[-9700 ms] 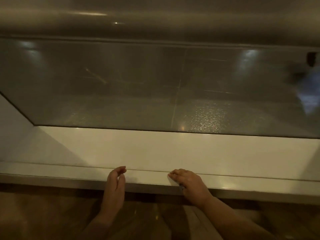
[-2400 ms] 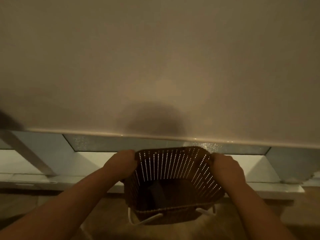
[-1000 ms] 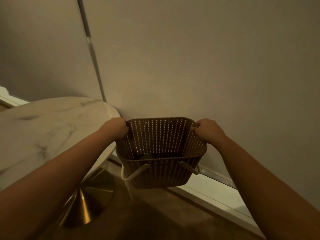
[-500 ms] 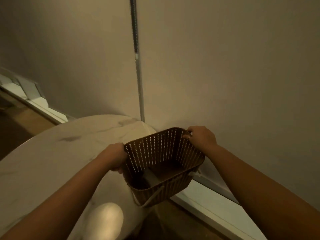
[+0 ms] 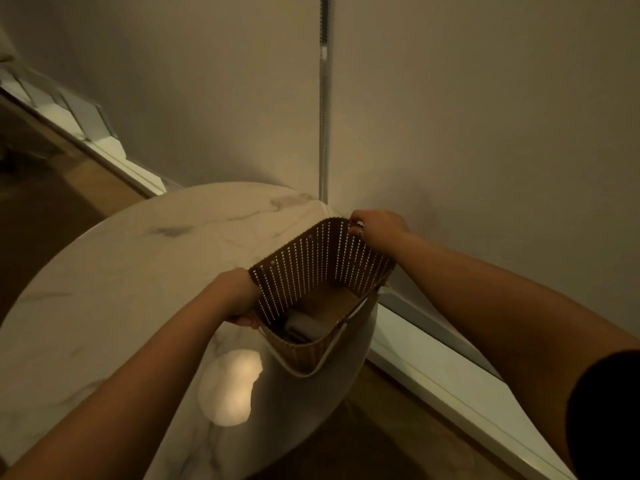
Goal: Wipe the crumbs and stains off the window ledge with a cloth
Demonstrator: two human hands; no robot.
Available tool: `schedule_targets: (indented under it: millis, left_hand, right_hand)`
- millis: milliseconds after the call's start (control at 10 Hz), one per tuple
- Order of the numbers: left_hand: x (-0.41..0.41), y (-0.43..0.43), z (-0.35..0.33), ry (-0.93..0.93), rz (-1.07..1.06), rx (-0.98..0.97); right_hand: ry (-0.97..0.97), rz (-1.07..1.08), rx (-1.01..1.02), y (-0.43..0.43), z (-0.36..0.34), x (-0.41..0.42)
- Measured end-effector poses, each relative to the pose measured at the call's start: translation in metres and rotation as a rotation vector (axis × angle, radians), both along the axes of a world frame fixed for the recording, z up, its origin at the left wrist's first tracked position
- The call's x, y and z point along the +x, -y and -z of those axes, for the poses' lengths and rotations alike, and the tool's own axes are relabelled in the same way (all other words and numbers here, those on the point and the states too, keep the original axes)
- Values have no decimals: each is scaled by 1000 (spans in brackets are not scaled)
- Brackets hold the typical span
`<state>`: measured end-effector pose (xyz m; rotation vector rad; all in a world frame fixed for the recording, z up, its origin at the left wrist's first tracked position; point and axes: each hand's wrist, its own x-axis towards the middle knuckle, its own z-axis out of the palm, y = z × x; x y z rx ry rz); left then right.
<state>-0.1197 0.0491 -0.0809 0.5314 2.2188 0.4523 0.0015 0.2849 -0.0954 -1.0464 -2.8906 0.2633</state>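
Both hands hold a brown perforated basket [image 5: 322, 271] by its rim, over the right-hand edge of a round marble counter [image 5: 138, 271]; whether its base touches the stone or hangs just above it cannot be told. The left hand [image 5: 239, 296] has its fingers clenched over the near-left part of the rim, and the right hand [image 5: 375, 226] has its fingers pinched on the far-right corner, close to the wall. The basket tilts so that its inside faces the camera — light dots show through the holes of its far wall. A pale handle loop [image 5: 311, 368] hangs down the near outer side. Inside, on the bottom, lies a pale folded thing [image 5: 306, 327], possibly the cloth, though the dim light does not let it be told for certain. The window ledge [image 5: 450, 368] runs as a white strip along the foot of the wall to the right of the counter, below the right forearm; another stretch of it shows far off at the upper left. A thin beaded cord [image 5: 323, 98] hangs straight down the beige wall behind the counter — it ends from view at the counter's far edge. A bright patch of reflected light sits on the counter near the left forearm.
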Motion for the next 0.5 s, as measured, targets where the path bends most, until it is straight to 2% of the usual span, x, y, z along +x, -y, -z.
schedule_targets:
  millis: [200,300,400,500]
  left_hand:
    - [0,0,10,14,4,-45]
    - [-1,-2,12,-11,42,-148]
    - [1,-4,-1,-121,140,-318]
    - [6,-8,-28,-530,405,-505]
  right_hand:
    - [14,-50,34,-1,10,-12]
    - [54,-47,18,-4,13,-12]
    - [140,-27,-1,2,0,-8]
    - [167,-25,-8,4,-11,-3]
